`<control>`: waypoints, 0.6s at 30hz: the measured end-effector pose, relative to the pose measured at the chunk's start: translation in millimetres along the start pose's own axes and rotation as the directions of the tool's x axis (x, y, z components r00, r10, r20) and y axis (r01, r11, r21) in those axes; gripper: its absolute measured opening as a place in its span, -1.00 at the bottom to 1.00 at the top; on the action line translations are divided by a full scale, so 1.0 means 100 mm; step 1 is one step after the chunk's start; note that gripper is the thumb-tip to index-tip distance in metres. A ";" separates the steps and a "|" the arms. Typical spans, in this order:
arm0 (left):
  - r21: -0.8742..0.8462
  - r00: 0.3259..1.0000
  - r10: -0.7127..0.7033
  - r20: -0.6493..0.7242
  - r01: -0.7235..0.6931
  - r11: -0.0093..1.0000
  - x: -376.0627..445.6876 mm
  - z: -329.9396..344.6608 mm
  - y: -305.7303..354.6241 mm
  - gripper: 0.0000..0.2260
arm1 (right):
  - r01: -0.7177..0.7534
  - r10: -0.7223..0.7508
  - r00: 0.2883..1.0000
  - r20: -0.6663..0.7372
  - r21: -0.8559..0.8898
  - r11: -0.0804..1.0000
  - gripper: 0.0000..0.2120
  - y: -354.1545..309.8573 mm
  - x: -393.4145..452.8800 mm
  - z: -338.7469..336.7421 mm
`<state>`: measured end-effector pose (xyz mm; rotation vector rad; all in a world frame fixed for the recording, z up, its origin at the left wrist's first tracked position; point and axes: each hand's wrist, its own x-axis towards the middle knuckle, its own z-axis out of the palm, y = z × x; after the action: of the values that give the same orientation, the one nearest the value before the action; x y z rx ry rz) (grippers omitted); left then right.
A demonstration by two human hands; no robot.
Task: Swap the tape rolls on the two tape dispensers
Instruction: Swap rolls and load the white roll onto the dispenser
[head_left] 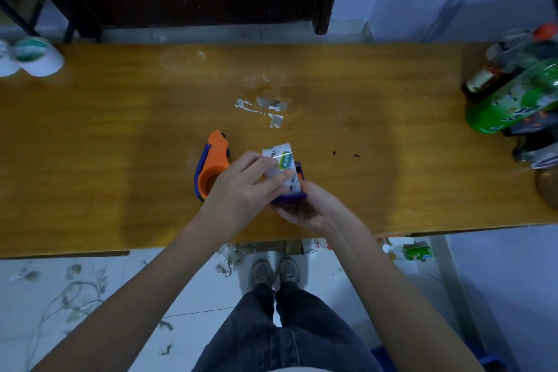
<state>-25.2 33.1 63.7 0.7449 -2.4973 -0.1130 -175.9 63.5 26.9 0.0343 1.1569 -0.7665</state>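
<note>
An orange and blue tape dispenser (211,167) lies on the wooden table (90,145), its round holder showing no roll. Just right of it my right hand (314,205) cups a second dispenser (294,195) from below; only its blue edge and a bit of orange show. My left hand (241,187) grips a tape roll in a white wrapper with green and blue print (282,164), which sits in or against that second dispenser. How far the roll is seated is hidden by my fingers.
Torn tape scraps (265,109) stick to the table's middle. Bottles, one green (513,100), crowd the right end. White tape rolls (33,57) lie at the far left. The near table edge runs just behind my wrists; litter covers the floor.
</note>
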 end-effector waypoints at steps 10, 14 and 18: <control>-0.352 0.946 -0.289 0.149 0.324 0.878 0.11 -0.07 -0.02 -0.82 | -0.007 0.006 1.000 -0.022 -0.062 0.998 -0.80 -0.02 0.00 -0.09; -0.450 0.878 -0.399 0.265 0.478 0.754 0.15 -0.12 -0.05 -0.92 | 0.010 -0.015 0.999 -0.035 -0.149 0.989 -0.78 0.05 0.05 -0.12; -0.410 0.904 -0.363 0.225 0.426 0.806 0.15 -0.17 -0.09 -0.84 | 0.030 -0.025 0.999 0.033 -0.151 0.988 -0.81 0.10 0.09 -0.14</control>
<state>-22.9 18.9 82.9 1.0650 -2.2590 -0.8931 -179.9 71.8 9.7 -0.1201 1.1848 -0.6995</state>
